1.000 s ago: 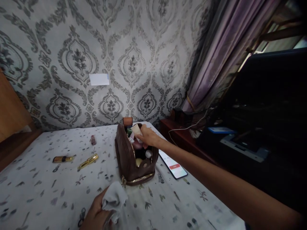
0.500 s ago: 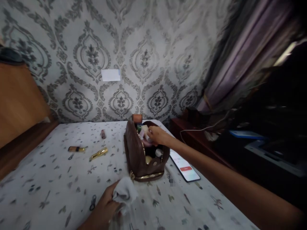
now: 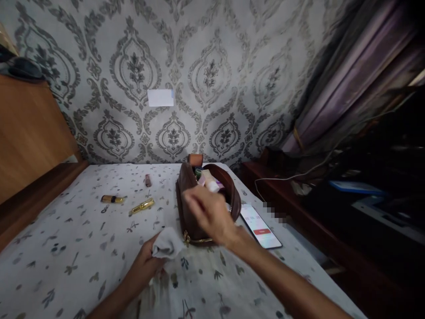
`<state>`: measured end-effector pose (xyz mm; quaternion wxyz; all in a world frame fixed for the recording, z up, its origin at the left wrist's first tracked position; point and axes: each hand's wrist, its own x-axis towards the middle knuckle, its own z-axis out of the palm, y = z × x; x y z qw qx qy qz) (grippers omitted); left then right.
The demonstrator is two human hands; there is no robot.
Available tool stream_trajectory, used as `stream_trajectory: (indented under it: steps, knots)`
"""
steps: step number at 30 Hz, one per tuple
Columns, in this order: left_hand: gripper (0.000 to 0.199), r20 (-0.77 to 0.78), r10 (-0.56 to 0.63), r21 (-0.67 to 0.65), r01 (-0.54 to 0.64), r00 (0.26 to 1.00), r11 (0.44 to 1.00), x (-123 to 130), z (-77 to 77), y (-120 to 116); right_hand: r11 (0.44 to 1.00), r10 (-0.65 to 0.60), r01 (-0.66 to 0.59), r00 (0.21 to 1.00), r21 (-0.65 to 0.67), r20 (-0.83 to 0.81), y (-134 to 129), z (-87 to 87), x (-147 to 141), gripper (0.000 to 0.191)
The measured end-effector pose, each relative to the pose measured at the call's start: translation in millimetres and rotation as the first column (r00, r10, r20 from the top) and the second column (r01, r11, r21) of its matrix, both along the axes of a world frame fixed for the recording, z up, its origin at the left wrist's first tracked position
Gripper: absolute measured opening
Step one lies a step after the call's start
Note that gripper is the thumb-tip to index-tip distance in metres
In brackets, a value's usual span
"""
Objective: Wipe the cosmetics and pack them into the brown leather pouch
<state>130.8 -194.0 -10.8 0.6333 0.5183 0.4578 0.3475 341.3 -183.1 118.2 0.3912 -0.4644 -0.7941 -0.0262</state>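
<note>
Left grip (image 3: 151,258) pinching crumpled cloth (image 3: 168,243); right grip (image 3: 212,215) curled (holding anything? can't tell) before leathery bag (image 3: 190,225).

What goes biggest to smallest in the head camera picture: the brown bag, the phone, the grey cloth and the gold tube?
1. Brown bag
2. Phone and grey cloth: too alike to rank, and the cloth may be nearer the camera
3. Gold tube
</note>
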Motion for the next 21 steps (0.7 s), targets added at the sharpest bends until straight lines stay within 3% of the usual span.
stream_trajectory:
  steps: [1,3,6,8,11,14,18,21]
  knots:
    - [0.059,-0.008,0.036,0.01,-0.036,0.999,0.999,-2,-0.8,2,0.99,0.135,-0.137,0.989,0.028,0.054,-9,-12.3,-11,0.024]
    - [0.061,-0.01,0.149,0.061,-0.148,0.989,0.987,-6,1.3,8,0.96,0.27,-0.278,0.95,0.033,0.16,-23,-38.4,-33,0.026]
    - [0.063,0.012,0.294,0.221,-0.289,0.956,0.931,-14,13.3,19,0.952,0.298,-0.291,0.952,-0.096,0.072,-28,-75.1,-59,0.022]
    - [0.063,-0.005,0.306,0.28,-0.293,0.952,0.914,-20,23.2,30,0.938,0.27,-0.278,0.961,-0.208,-0.066,-23,-95.3,-70,0.018]
    - [0.046,-0.068,0.289,0.261,-0.262,0.955,0.929,-31,33.7,51,0.899,0.176,-0.256,0.954,-0.355,-0.242,-11,-117.7,-80,0.016]
    - [0.026,-0.131,0.4,0.317,-0.344,0.907,0.884,-43,39.0,75,0.851,0.094,-0.267,0.924,-0.452,-0.37,-1,-132.2,-85,0.014]
    - [0.027,-0.193,0.579,0.393,-0.479,0.792,0.785,-59,44.3,103,0.739,-0.035,-0.371,0.813,-0.562,-0.582,7,-142.4,-87,0.016]
    - [0.028,-0.228,0.622,0.419,-0.501,0.749,0.757,-68,45.6,116,0.679,-0.105,-0.452,0.72,-0.579,-0.686,8,-144.7,-85,0.018]
